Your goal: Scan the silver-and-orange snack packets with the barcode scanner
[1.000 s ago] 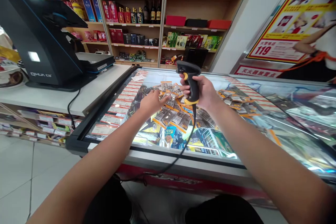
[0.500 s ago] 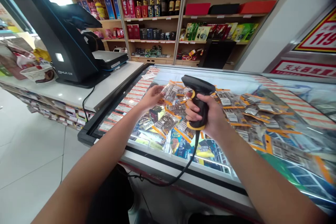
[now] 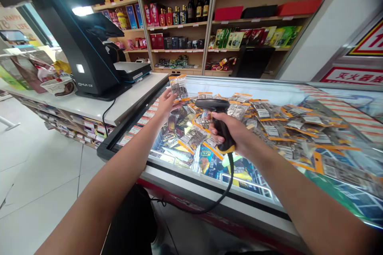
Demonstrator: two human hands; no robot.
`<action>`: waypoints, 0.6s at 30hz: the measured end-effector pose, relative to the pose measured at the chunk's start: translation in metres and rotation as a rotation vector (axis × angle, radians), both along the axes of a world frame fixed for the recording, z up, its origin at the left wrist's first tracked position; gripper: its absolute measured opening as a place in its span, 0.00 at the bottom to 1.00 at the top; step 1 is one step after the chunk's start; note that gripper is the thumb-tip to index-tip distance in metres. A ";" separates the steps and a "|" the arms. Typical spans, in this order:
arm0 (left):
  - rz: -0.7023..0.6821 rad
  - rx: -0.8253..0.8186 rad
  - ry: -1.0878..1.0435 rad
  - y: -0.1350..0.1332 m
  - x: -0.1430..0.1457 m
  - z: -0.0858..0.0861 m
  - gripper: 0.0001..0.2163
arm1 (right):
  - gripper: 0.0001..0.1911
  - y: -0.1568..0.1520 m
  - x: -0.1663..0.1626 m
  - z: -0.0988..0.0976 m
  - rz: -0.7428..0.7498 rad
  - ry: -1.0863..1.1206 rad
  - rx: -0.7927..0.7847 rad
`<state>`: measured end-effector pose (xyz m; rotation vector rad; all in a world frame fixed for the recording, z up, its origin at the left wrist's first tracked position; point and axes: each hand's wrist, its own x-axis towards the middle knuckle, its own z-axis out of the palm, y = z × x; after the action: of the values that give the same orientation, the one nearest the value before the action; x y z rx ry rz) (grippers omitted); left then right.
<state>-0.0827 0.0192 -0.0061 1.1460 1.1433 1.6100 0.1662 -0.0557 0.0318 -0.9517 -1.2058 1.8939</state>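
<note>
Many packets [image 3: 269, 127] lie on the freezer lid [image 3: 224, 85]; the desk [image 3: 95, 108] stands left of it, with the till [image 3: 86, 59] on it; shelves [image 3: 179, 24] stand behind.

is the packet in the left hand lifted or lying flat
Lifted: the left hand pinches the packet upright, above the pile on the freezer lid; the right hand grips the scanner.
</note>
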 end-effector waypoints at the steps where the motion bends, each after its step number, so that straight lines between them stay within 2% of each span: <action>1: 0.004 -0.010 -0.001 0.000 0.001 0.000 0.16 | 0.11 0.000 0.000 -0.001 0.004 -0.004 0.027; 9: 0.025 -0.078 0.059 0.006 -0.006 -0.003 0.16 | 0.16 -0.001 -0.003 -0.004 0.027 -0.019 0.199; 18: 0.078 -0.108 0.048 0.005 -0.017 0.004 0.12 | 0.16 0.000 -0.002 -0.008 0.063 -0.004 0.221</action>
<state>-0.0998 0.0245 -0.0017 1.0870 1.3042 1.5666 0.1638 -0.0560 0.0240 -0.8067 -1.4290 1.7627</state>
